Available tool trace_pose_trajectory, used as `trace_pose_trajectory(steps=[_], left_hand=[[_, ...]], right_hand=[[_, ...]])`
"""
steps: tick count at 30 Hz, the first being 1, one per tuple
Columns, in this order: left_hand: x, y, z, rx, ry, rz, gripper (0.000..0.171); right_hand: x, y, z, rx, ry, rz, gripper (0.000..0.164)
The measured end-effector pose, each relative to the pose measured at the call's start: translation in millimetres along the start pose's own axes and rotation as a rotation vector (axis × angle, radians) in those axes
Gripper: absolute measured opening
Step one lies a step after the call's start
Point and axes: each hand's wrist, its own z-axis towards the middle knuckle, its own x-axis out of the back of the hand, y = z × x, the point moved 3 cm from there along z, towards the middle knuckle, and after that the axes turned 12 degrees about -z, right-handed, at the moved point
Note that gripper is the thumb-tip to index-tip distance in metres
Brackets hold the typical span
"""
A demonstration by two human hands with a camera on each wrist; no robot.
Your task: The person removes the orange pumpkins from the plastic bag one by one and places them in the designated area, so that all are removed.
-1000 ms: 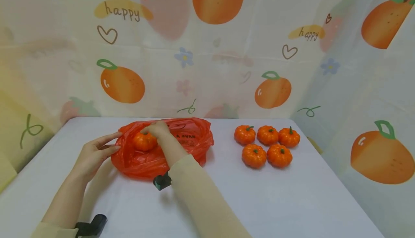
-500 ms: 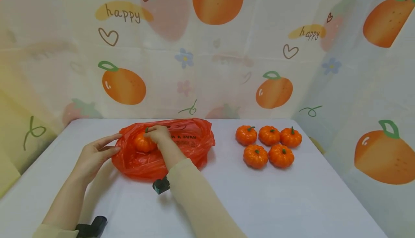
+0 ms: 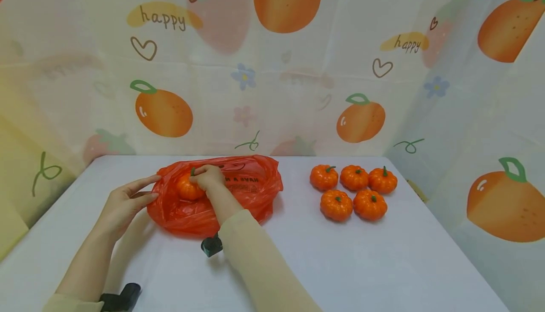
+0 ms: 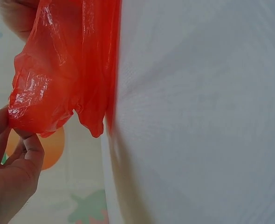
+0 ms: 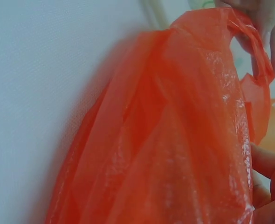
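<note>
A red plastic bag point(image 3: 255, 203) lies with its mouth spread on the table, dark print showing inside. My left hand point(image 3: 123, 205) pinches the bag's left rim between thumb and fingers; in the left wrist view this hand point(image 4: 16, 172) is at the film's edge. A small orange pumpkin point(image 3: 188, 189) with a green stem is inside the bag's left part. My right hand point(image 3: 210, 178) reaches into the mouth and holds this pumpkin near its stem, fingers curled. In the right wrist view, red film hides the pumpkin, and the curled right fingers point(image 5: 264, 163) show at the right.
Several more small orange pumpkins point(image 3: 336, 205) stand in two rows on the right of the white table point(image 3: 374, 264). A curtain point(image 3: 281, 90) printed with fruit hangs behind the table's back edge. Each wrist wears a small black camera mount point(image 3: 212, 245).
My right hand has shifted slightly right and down, so the pumpkin's stem, hidden at first, now shows. The left hand keeps its pinch on the bag, and the pumpkin has barely moved.
</note>
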Motion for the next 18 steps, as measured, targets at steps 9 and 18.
trace_pose_trajectory(steps=[9, 18], left_hand=[[-1.2, 0.7, 0.5, -0.002, -0.002, -0.005, 0.04], [-1.9, -0.5, 1.7, 0.007, 0.007, 0.028, 0.039]], right_hand=[[4.6, -2.8, -0.5, 0.036, 0.035, -0.035, 0.016], [5.5, -7.9, -0.2, 0.063, -0.007, 0.042, 0.018]])
